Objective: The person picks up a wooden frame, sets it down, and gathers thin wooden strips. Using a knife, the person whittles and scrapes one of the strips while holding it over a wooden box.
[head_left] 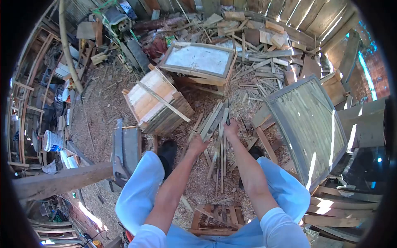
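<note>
Both arms reach down between my knees to a bundle of thin wood strips (pixel 212 120) above the shavings-covered ground. My left hand (pixel 199 145) is closed on the strips at their left side. At their right side my right hand (pixel 230 128) has its fingers curled round something dark and narrow, too small to make out. More loose strips (pixel 216 159) fan out on the ground below the hands. Just left of the bundle stands a wooden box (pixel 151 97) with a single slat (pixel 163 101) lying across its top.
A framed white panel (pixel 197 60) rests behind the hands. To the right leans a large framed wooden panel (pixel 308 128). Scrap wood (pixel 264 49) is heaped at the back. A white bucket (pixel 53 141) and a thick beam (pixel 62 180) are at left; a sawhorse-like frame (pixel 217 217) lies between my legs.
</note>
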Demonstrator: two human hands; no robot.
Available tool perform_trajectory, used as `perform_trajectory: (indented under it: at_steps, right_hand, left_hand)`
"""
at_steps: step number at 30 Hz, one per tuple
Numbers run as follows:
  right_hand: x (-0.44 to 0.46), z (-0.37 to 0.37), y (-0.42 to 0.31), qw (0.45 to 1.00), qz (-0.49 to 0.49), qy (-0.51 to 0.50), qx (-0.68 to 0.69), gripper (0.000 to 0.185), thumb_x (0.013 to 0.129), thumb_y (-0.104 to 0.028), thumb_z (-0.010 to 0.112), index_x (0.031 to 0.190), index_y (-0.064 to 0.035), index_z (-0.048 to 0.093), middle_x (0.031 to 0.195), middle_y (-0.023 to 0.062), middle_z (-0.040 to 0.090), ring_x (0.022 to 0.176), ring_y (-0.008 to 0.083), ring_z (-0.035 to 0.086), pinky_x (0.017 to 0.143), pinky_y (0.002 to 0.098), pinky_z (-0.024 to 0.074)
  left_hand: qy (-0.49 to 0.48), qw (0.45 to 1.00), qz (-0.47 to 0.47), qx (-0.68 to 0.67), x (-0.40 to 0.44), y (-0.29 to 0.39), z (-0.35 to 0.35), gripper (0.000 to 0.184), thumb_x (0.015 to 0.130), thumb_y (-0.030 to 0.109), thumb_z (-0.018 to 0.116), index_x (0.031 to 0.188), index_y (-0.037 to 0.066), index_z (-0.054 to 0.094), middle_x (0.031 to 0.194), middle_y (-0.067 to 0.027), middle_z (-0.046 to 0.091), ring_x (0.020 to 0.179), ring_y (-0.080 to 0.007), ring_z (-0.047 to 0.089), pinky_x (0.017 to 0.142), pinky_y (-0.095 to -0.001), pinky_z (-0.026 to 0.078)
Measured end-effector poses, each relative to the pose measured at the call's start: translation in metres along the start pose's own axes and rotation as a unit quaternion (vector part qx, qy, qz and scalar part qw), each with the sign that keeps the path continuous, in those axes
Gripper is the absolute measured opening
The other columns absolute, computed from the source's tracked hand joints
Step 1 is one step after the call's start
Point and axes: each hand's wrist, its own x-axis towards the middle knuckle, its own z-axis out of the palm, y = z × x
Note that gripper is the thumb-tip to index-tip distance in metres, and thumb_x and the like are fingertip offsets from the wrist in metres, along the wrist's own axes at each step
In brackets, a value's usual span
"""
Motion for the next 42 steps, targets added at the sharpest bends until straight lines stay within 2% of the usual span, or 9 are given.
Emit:
perform_trajectory:
  at_steps: [1, 4, 12, 15, 19, 27, 31, 40, 42]
  right_hand:
    - [-0.001, -0.001, 0.003, 0.997, 0.023, -0.039, 0.054, 0.025, 0.079, -0.022, 0.069, 0.095, -0.0037, 0.064, 0.088, 0.0175, 0.065, 0.087, 0.0344, 0.062, 0.08, 0.0413, 0.0465]
    - [-0.016, -0.007, 0.004, 0.993, 0.043, -0.067, 0.091, 0.02, 0.082, -0.022, 0.066, 0.09, -0.0035, 0.061, 0.083, 0.0176, 0.062, 0.082, 0.0374, 0.06, 0.076, 0.0436, 0.0456]
    - [-0.041, 0.026, 0.061, 1.0, 0.023, 0.001, -0.013, 0.02, 0.086, -0.016, 0.057, 0.095, 0.0009, 0.054, 0.092, 0.0213, 0.055, 0.094, 0.0395, 0.052, 0.082, 0.0474, 0.0397]
    - [-0.059, 0.008, 0.04, 0.983, 0.112, -0.138, -0.044, 0.04, 0.088, -0.009, 0.049, 0.125, 0.005, 0.046, 0.12, 0.0288, 0.048, 0.113, 0.0442, 0.046, 0.099, 0.0473, 0.0354]
    - [-0.082, 0.067, 0.082, 0.994, 0.024, 0.05, -0.092, 0.019, 0.084, -0.011, 0.054, 0.099, 0.0006, 0.056, 0.095, 0.0239, 0.058, 0.094, 0.0406, 0.056, 0.084, 0.0474, 0.0428]
    - [-0.095, 0.057, 0.046, 0.987, 0.134, -0.083, 0.027, 0.027, 0.089, -0.018, 0.054, 0.11, -0.0001, 0.053, 0.106, 0.0255, 0.06, 0.102, 0.0422, 0.056, 0.089, 0.0464, 0.042]
    - [-0.097, 0.065, 0.049, 0.959, 0.217, -0.113, 0.144, 0.034, 0.092, -0.02, 0.054, 0.12, -0.0008, 0.051, 0.116, 0.0233, 0.058, 0.109, 0.0366, 0.055, 0.093, 0.0423, 0.0412]
    - [-0.113, 0.043, 0.027, 0.951, 0.162, -0.083, 0.25, 0.034, 0.092, -0.014, 0.054, 0.124, -0.0047, 0.052, 0.109, 0.0191, 0.063, 0.1, 0.0309, 0.06, 0.086, 0.0397, 0.0448]
    - [-0.109, 0.036, 0.02, 0.947, 0.164, -0.096, 0.259, 0.038, 0.092, -0.011, 0.055, 0.129, -0.0027, 0.049, 0.107, 0.0113, 0.061, 0.096, 0.02, 0.057, 0.087, 0.0323, 0.0435]
  left_hand:
    - [-0.05, 0.998, -0.036, 0.021, 0.008, -0.006, 0.006, 0.102, 0.076, 0.063, 0.058, 0.138, -0.01, 0.023, 0.137, -0.0337, 0.035, 0.128, -0.0425, 0.039, 0.108, -0.0467, 0.029]
    - [-0.037, 0.995, -0.09, 0.025, 0.029, -0.029, 0.025, 0.117, 0.071, 0.071, 0.058, 0.143, -0.009, 0.013, 0.145, -0.032, 0.024, 0.137, -0.041, 0.022, 0.113, -0.0502, 0.015]
    - [-0.063, 0.989, -0.125, 0.056, 0.037, -0.031, 0.053, 0.128, 0.063, 0.074, 0.063, 0.143, -0.01, 0.009, 0.149, -0.0263, 0.017, 0.139, -0.0397, 0.017, 0.113, -0.0528, 0.008]
    - [-0.058, 0.984, -0.145, 0.087, 0.041, -0.027, 0.047, 0.13, 0.06, 0.068, 0.071, 0.143, -0.011, 0.009, 0.148, -0.0275, 0.018, 0.137, -0.0402, 0.022, 0.113, -0.0504, 0.014]
    - [-0.059, 0.987, -0.152, -0.01, 0.048, -0.043, 0.041, 0.127, 0.057, 0.056, 0.08, 0.14, -0.012, 0.012, 0.144, -0.0294, 0.022, 0.133, -0.0412, 0.028, 0.108, -0.0444, 0.028]
    - [-0.017, 0.97, -0.121, -0.208, 0.026, -0.04, 0.057, 0.119, 0.054, 0.042, 0.087, 0.137, -0.011, 0.02, 0.109, -0.0277, 0.061, 0.1, -0.0385, 0.062, 0.094, -0.0403, 0.045]
    - [-0.045, 0.947, -0.114, -0.296, 0.021, -0.041, 0.067, 0.078, 0.058, 0.039, 0.084, 0.113, -0.007, 0.054, 0.103, -0.0251, 0.064, 0.096, -0.0345, 0.064, 0.084, -0.0392, 0.05]
    - [-0.04, 0.94, -0.052, -0.334, 0.006, -0.024, 0.063, 0.07, 0.065, 0.031, 0.08, 0.116, -0.008, 0.052, 0.102, -0.0242, 0.065, 0.099, -0.0345, 0.063, 0.088, -0.0397, 0.048]
    - [-0.027, 0.948, -0.009, -0.316, -0.004, -0.003, 0.031, 0.073, 0.065, 0.029, 0.079, 0.122, -0.006, 0.05, 0.106, -0.024, 0.064, 0.1, -0.0344, 0.063, 0.089, -0.04, 0.047]
